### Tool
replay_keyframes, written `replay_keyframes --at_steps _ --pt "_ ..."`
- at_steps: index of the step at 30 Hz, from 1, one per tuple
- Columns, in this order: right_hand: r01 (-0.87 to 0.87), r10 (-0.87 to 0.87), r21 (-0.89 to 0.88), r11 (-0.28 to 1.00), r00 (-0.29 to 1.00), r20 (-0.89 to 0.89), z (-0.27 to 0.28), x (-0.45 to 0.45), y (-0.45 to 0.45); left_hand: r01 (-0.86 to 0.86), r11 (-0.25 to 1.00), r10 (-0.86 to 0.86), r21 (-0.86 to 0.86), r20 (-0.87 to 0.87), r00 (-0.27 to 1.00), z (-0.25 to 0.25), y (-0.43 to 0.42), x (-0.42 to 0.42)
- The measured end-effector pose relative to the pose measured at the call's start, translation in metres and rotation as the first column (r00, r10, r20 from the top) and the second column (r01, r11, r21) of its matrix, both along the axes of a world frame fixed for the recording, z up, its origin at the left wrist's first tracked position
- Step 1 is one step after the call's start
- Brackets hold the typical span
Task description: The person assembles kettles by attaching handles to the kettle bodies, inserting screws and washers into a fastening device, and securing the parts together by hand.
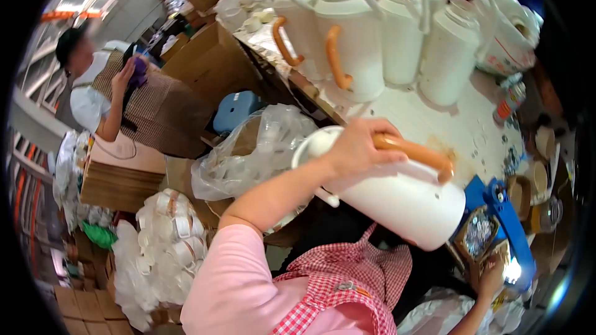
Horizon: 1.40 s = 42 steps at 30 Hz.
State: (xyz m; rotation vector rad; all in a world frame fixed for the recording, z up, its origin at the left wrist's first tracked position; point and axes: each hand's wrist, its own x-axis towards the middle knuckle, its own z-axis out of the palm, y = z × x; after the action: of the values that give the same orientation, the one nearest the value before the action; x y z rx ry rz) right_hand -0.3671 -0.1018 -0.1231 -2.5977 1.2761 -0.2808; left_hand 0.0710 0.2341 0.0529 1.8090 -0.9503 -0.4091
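Note:
My left hand [366,149] is closed round the orange handle of a white flask [397,201], which lies tilted above my lap at the table's edge. The flask's lid end points left, its base right. At the lower right, my right hand [489,276] is beside a foil-lined tray of small shiny pieces [478,236], its fingers bent together. What they hold is too small and partly hidden to make out. A blue metal tool [512,229] stands on the table edge next to that tray.
Several white flasks with raised handles [351,43] stand on the white tabletop [447,130]. A spray can [510,102] is at right. Clear plastic bags [254,149], a blue stool [236,111] and cardboard stacks [118,186] are left, near another person [149,105].

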Motion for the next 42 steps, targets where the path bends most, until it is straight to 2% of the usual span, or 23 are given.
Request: replay_keyframes --at_steps 2,3,6,8,9,10,11,12,13,14,15,16,18,20,22,24,27,29,33,35,36,38,42 --pt "0.003 -0.018 0.187 0.982 0.997 0.082 -0.003 0.006 -0.013 -0.002 0.999 0.008 -0.037 0.143 0.99 -0.004 0.0 -0.003" --pt "-0.029 0.012 0.186 0.982 0.996 0.09 -0.012 0.013 -0.018 -0.032 0.999 0.038 -0.038 0.151 0.988 0.0 -0.001 -0.003" --pt "-0.042 0.023 0.177 0.983 0.994 0.105 -0.011 0.01 -0.021 0.039 0.999 -0.04 0.01 0.184 0.982 0.008 -0.003 -0.012" --pt "0.089 -0.088 -0.013 0.996 0.995 0.057 0.001 0.022 -0.001 0.025 0.999 -0.029 0.029 0.148 0.989 0.005 -0.005 -0.011" --pt "0.226 -0.227 0.125 0.966 0.974 -0.006 0.029 0.035 0.014 0.041 0.999 -0.043 0.02 0.133 0.99 0.003 -0.007 -0.011" --pt "0.18 -0.186 0.076 0.981 0.979 0.083 0.03 0.026 0.015 -0.001 1.0 0.004 -0.012 0.214 0.977 -0.001 -0.006 -0.012" --pt "0.146 -0.145 0.001 0.989 0.982 0.125 0.003 -0.002 -0.004 -0.006 0.999 0.019 -0.049 0.27 0.963 -0.007 -0.013 -0.017" --pt "0.173 -0.182 0.057 0.983 0.96 0.214 0.001 -0.011 -0.002 -0.012 1.0 0.014 -0.01 0.18 0.984 -0.005 -0.017 -0.019" --pt "0.164 -0.242 0.212 0.963 0.873 0.424 -0.005 -0.023 0.004 -0.032 0.998 0.037 -0.05 0.113 0.993 -0.015 -0.019 -0.018" --pt "0.149 -0.222 0.187 0.971 0.849 0.48 0.033 0.001 0.035 -0.036 0.999 0.033 0.016 0.163 0.986 0.002 -0.018 -0.021" --pt "0.189 -0.237 0.15 0.97 0.859 0.454 0.056 0.028 0.051 -0.092 0.995 0.095 -0.032 0.074 0.993 0.0 -0.012 -0.021" --pt "0.118 -0.226 0.229 0.966 0.818 0.529 0.071 0.049 0.065 -0.128 0.991 0.128 -0.029 -0.013 0.992 0.007 -0.007 -0.019" --pt "0.046 -0.25 0.316 0.948 0.72 0.647 0.088 0.057 0.081 -0.081 0.993 0.089 -0.088 0.095 0.991 -0.004 -0.014 -0.016" --pt "-0.042 -0.066 0.149 0.988 0.758 0.649 0.117 0.079 0.086 -0.062 0.994 0.069 -0.09 0.073 0.995 -0.004 -0.017 -0.016" --pt "-0.077 0.104 -0.073 0.994 0.837 0.537 0.152 0.108 0.085 -0.056 0.995 0.061 -0.082 0.069 0.996 -0.002 -0.018 -0.018" --pt "-0.17 0.248 -0.197 0.965 0.833 0.494 0.17 0.136 0.068 -0.093 0.992 0.099 -0.083 0.07 0.993 -0.003 -0.02 -0.022" --pt "-0.223 0.318 -0.282 0.933 0.878 0.358 0.185 0.169 0.039 -0.071 0.994 0.076 -0.086 0.054 0.996 -0.005 -0.016 -0.02" --pt "-0.359 0.476 -0.484 0.798 0.868 0.141 0.19 0.183 0.027 -0.053 0.994 0.059 -0.091 0.061 0.996 -0.008 -0.015 -0.017" --pt "-0.47 0.523 -0.388 0.793 0.852 0.036 0.195 0.19 0.024 -0.038 0.993 0.043 -0.11 0.047 0.998 -0.009 -0.014 -0.019" --pt "-0.431 0.456 -0.15 0.89 0.861 0.225 0.196 0.188 0.023 -0.052 0.989 0.055 -0.14 0.023 0.998 -0.011 -0.015 -0.017" --pt "-0.432 0.455 -0.146 0.89 0.864 0.217 0.194 0.186 0.023 -0.019 0.991 0.025 -0.134 0.046 0.999 -0.013 -0.013 -0.014" --pt "-0.337 0.238 0.144 0.93 0.854 0.463 0.187 0.184 0.024 0.009 0.992 -0.001 -0.124 0.063 0.998 -0.014 -0.011 -0.012" --pt "-0.361 0.32 0.013 0.933 0.844 0.429 0.197 0.189 0.025 -0.016 0.992 0.023 -0.121 0.058 0.998 -0.01 -0.013 -0.017"
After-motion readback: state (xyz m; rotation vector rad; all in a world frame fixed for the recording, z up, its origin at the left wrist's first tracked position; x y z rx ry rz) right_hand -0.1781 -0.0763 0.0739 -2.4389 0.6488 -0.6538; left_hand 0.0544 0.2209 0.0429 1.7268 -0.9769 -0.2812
